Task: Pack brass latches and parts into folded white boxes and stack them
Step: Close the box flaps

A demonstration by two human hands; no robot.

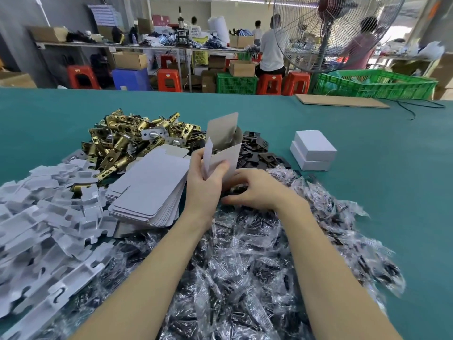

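My left hand (206, 179) grips an open white box (224, 146), held upright with its lid flap standing up; something metallic shows inside. My right hand (255, 190) lies with curled fingers on the heap of clear bags of dark parts (245, 261), pinching a dark piece right beside the box. A pile of brass latches (132, 138) lies behind on the left. A stack of flat unfolded boxes (152, 187) sits left of my left hand. Two closed white boxes (313, 150) are stacked on the right. Black plates (257, 148) lie behind the held box.
White card inserts (44, 217) are heaped at the left on the teal table (392, 192). A cardboard sheet (340, 101) and a cable lie at the far right edge. Beyond the table stand a large fan (328, 33), green crates, red stools and several people.
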